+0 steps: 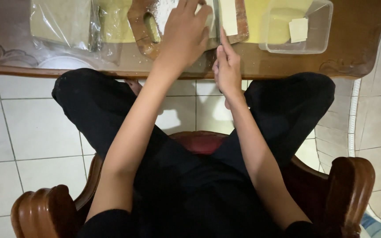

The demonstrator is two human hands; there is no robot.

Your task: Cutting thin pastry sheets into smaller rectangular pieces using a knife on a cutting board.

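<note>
My left hand lies flat on a pale dough sheet that rests on a floured wooden cutting board at the table's near edge. My right hand grips a knife by its handle, forefinger along the top. The blade runs away from me across the dough, just right of my left fingers. Much of the dough under my left hand is hidden.
A clear plastic tub with cut pale squares stands to the right on the wooden table. Plastic-wrapped pale sheets lie to the left. My legs in black trousers and a wooden armchair are below, over white floor tiles.
</note>
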